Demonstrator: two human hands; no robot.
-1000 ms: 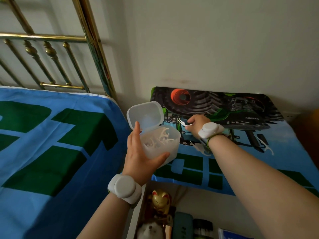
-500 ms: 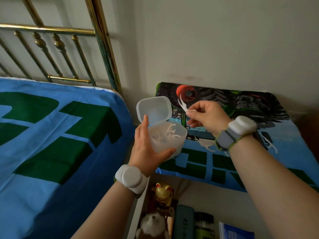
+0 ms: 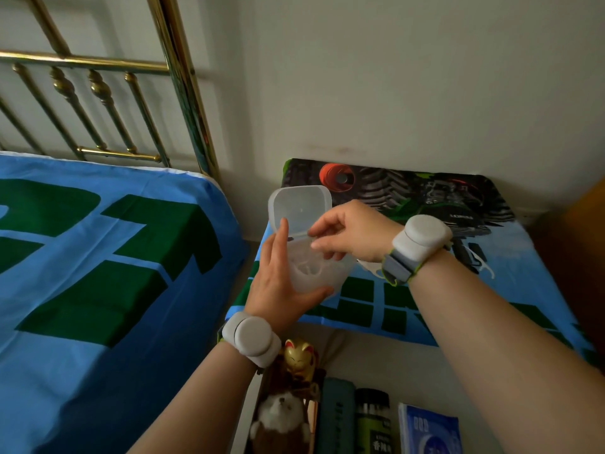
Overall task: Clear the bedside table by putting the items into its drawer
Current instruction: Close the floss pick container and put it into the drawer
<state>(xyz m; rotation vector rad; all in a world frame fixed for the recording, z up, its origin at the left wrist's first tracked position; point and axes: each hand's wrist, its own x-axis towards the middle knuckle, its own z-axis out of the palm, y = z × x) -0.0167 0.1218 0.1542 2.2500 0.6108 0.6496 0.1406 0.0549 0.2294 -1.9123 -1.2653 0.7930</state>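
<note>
My left hand grips a translucent plastic box from the left side. Its flip lid stands open and several white floss picks lie inside. My right hand hovers over the box mouth with fingertips bunched in a pinch; the floss pick between them is mostly hidden. Two more floss picks lie on the bedside table's printed cloth, one under my right wrist, one further right. The open drawer is below my arms.
Inside the drawer are a gold lucky cat, a plush toy, a dark case, a green-black bottle and a blue packet. A bed with blue-green cover and brass headboard lies left.
My right hand lifted a floss pick off the table cloth and brought it left to the mouth of the box. My left hand kept the box held up.
</note>
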